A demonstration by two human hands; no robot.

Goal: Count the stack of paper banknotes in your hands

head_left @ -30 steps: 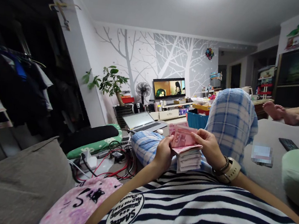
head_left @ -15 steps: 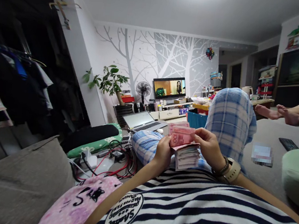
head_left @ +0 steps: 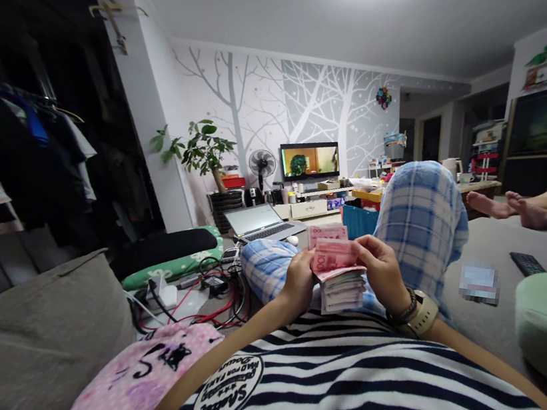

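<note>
A thick wad of red banknotes (head_left: 343, 291) is bent over in front of my striped shirt, its lower ends fanned toward me. My left hand (head_left: 300, 277) grips the wad at its left side, thumb on top. My right hand (head_left: 379, 266) pinches the upper right corner of a banknote (head_left: 334, 256) marked 100, raised from the wad. Behind it, more red notes (head_left: 327, 232) stick up beyond my left hand. The fingers under the wad are hidden.
My bent knee (head_left: 420, 217) in plaid trousers rises on the right. Left of my legs lie a laptop (head_left: 261, 222), tangled cables (head_left: 221, 292) and a pink cushion (head_left: 150, 377). A remote (head_left: 526, 264) and another person's feet (head_left: 509, 208) are on the sofa at right.
The note pinched by my right hand has shifted slightly, and more of the notes behind it shows. My left hand keeps its hold on the wad. The television picture has changed.
</note>
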